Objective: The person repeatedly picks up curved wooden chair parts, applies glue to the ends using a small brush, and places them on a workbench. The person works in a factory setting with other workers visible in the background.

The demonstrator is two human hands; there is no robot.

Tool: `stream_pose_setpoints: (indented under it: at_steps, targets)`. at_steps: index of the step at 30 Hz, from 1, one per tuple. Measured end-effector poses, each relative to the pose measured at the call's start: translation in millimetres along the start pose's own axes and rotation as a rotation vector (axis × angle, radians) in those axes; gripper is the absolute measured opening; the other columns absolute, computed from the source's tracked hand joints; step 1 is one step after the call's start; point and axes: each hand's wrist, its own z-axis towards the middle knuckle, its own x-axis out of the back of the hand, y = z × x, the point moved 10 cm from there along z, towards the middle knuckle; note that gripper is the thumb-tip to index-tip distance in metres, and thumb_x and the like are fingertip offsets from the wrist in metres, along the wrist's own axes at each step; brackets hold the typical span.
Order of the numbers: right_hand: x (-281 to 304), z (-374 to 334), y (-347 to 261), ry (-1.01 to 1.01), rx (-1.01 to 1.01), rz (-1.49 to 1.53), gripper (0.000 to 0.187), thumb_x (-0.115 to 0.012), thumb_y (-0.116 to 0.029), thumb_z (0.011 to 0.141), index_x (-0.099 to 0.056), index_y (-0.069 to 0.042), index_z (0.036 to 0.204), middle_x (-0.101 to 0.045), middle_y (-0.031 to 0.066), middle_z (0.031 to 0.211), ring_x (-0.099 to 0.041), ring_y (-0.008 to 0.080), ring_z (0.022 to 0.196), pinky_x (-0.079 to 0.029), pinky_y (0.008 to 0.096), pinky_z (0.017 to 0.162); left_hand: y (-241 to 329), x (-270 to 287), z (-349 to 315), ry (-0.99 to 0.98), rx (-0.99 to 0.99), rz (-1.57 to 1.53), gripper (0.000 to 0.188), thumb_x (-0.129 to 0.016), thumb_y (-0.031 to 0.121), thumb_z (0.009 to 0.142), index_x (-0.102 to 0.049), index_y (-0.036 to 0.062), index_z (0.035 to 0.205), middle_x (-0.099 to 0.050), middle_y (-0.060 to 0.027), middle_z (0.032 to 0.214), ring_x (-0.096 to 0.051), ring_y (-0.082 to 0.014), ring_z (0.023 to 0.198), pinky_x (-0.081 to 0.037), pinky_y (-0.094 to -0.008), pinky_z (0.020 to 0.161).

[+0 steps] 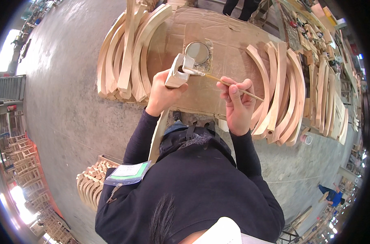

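My left hand (165, 92) is closed around a pale wooden piece (176, 79), its cut end with a dark hole turned up. A light strip of wood (157, 138) runs down below that hand, seemingly the same piece. Between the fingertips of my right hand (238, 99) is a thin wooden stick (216, 79). Its tip, coated in something whitish, lies at the hole in the wood. Just beyond stands a round tub (197, 53) holding a greyish-white substance, on a brown cardboard-covered surface (221, 38).
Curved wooden parts (150, 44) are stacked left of the tub, and more curved parts (280, 93) lie on the right. A crate of curved pieces (93, 179) stands on the floor at lower left. Someone's legs (242, 8) show at the far edge; another person (334, 196) is far right.
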Motion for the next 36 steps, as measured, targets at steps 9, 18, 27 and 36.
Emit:
stream_pose_setpoints:
  at_steps: [9, 18, 27, 36]
  targets:
    - [-9.3, -3.9, -6.5, 0.034, -0.024, -0.067, 0.011, -0.06, -0.006, 0.094, -0.049, -0.008, 0.093, -0.069, 0.0226, 0.099, -0.071, 0.0263, 0.085, -0.056, 0.027, 0.065, 10.0, -0.9, 4.4, 0.006, 0.006, -0.026, 0.015, -0.065, 0.003, 0.072, -0.066, -0.0004, 0.086, -0.061, -0.0001, 0.068, -0.054, -0.0052, 0.063, -0.045, -0.0244, 0.058]
    - [-13.8, 8.1, -0.5, 0.099, -0.019, -0.056, 0.017, -0.062, -0.011, 0.094, -0.046, -0.01, 0.088, -0.07, 0.0212, 0.096, -0.072, 0.0244, 0.082, -0.054, 0.0266, 0.061, 16.3, -1.0, 2.9, 0.015, -0.072, 0.003, 0.022, -0.067, 0.001, 0.07, -0.068, 0.0007, 0.092, -0.067, -0.0037, 0.078, -0.059, -0.0079, 0.073, -0.049, -0.0262, 0.067]
    - [-4.6, 28.5, -13.2, 0.141, 0.032, -0.08, 0.016, -0.063, -0.012, 0.094, -0.048, -0.009, 0.087, -0.07, 0.0202, 0.097, -0.071, 0.0242, 0.083, -0.057, 0.0279, 0.066, 15.7, -2.0, 1.4, 0.017, -0.039, 0.032, 0.026, -0.068, 0.001, 0.068, -0.067, -0.0002, 0.094, -0.069, -0.0082, 0.08, -0.063, -0.0106, 0.075, -0.05, -0.0272, 0.07]
    - [-74.9, 28.0, -111.6, -0.288, 0.36, -0.591, 0.014, -0.065, -0.004, 0.09, -0.052, -0.001, 0.092, -0.068, 0.0166, 0.089, -0.07, 0.0222, 0.081, -0.056, 0.0279, 0.07, 20.5, -8.6, 2.3, 0.028, -0.1, 0.015, 0.01, -0.065, 0.003, 0.072, -0.059, 0.0005, 0.079, -0.053, 0.0031, 0.066, -0.048, -0.0049, 0.064, -0.042, -0.0248, 0.058]
